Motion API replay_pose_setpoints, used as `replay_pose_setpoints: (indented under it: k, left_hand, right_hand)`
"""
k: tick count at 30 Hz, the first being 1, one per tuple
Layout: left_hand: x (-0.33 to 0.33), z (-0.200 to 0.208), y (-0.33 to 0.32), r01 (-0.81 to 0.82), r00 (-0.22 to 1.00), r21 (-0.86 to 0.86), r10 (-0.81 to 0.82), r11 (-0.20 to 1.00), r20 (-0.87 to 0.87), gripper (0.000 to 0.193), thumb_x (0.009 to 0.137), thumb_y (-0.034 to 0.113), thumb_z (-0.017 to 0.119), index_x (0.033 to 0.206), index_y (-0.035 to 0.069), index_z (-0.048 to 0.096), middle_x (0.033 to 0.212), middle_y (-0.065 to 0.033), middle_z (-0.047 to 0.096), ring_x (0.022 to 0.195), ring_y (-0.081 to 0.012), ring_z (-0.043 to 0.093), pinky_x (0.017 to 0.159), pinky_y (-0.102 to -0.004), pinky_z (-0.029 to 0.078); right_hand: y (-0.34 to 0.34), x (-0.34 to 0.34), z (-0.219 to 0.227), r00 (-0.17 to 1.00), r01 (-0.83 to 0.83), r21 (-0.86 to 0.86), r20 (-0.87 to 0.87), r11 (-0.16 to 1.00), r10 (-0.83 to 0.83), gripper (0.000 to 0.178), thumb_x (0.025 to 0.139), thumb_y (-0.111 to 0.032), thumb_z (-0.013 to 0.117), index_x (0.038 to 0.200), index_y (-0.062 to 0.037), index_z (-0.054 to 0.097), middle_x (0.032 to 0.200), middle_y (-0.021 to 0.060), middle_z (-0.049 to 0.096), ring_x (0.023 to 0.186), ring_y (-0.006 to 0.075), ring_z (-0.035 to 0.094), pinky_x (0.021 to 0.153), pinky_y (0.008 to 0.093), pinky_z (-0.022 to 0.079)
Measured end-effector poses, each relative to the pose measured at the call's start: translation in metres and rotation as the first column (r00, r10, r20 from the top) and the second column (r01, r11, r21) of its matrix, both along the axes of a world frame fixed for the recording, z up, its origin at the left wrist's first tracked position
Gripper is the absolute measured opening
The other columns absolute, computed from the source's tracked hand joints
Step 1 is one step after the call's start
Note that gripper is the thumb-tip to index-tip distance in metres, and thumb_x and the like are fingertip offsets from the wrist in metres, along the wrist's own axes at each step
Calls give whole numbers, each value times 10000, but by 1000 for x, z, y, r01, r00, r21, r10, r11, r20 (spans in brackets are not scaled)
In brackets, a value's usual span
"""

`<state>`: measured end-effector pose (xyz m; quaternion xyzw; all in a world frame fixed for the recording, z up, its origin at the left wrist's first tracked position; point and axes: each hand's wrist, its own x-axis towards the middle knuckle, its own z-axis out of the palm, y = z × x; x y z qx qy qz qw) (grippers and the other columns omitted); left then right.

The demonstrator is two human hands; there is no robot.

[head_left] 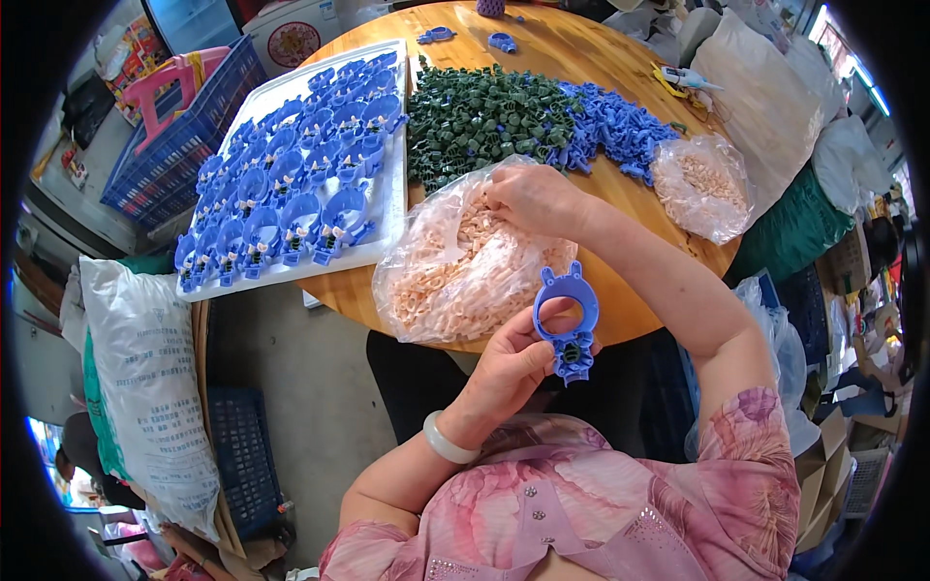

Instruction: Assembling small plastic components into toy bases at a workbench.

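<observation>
My left hand (511, 360) grips a blue plastic figure part (570, 290) in front of my chest. It has a large round ring with two small ears on top, and a dark green piece sits in its lower body. My right hand (542, 200) is at the mouth of a clear plastic bag (407, 290) full of small pale pink plastic pieces (475, 281). Its fingers are bent together among the pieces; whatever they pinch is hidden. Behind the bag lie a heap of dark green pieces (484, 111) and a heap of small blue pieces (620, 131).
At the left, a white tray (395, 184) bears rows of similar blue ringed parts (262, 228). A second bag of pale pieces (702, 184) rests near the right edge of the round wooden table (378, 31). A blue crate (155, 174) and a white sack (145, 378) stand farther left.
</observation>
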<state>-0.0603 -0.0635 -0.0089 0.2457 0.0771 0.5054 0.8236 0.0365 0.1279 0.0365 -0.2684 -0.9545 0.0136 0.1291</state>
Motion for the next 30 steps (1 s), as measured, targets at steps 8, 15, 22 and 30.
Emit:
replay_pose_setpoints:
  k: [8, 15, 22, 30]
  left_hand:
    - [0, -1, 1, -40, 997, -28, 38, 999, -65, 555, 846, 206, 642, 1326, 47, 413, 1213, -137, 546, 1063, -314, 572, 939, -411, 446]
    - [4, -1, 3, -49, 999, -82, 48, 995, -14, 526, 871, 101, 575, 1342, 12, 359, 1222, -143, 529, 1062, -302, 577, 917, -380, 467]
    - [7, 1, 9, -84, 996, -54, 82, 995, -41, 560, 862, 167, 615, 1345, 32, 366, 1239, -143, 519, 1080, -304, 565, 923, -392, 464]
    - [17, 2, 16, -49, 999, -19, 49, 999, -3, 573, 844, 132, 632, 1340, 18, 368, 1229, -151, 526, 1080, -278, 566, 922, -386, 470]
  right_hand:
    - [-1, 10, 3, 972, -25, -154, -233, 988, -11, 78, 775, -95, 633, 844, -58, 638, 801, 97, 632, 747, 243, 623, 662, 326, 496]
    - [-11, 37, 8, 743, -283, -728, -578, 624, -338, 101, 816, -62, 646, 894, -2, 667, 782, 38, 655, 715, 106, 623, 626, 228, 497]
    - [-75, 74, 38, 584, -178, -731, -617, 659, -528, 70, 824, -1, 609, 884, 1, 643, 780, 29, 619, 673, 91, 589, 624, 208, 476]
    - [-129, 107, 47, 784, -237, -253, -620, 938, 31, 131, 774, 57, 634, 881, -17, 638, 871, 95, 602, 776, 196, 608, 662, 271, 496]
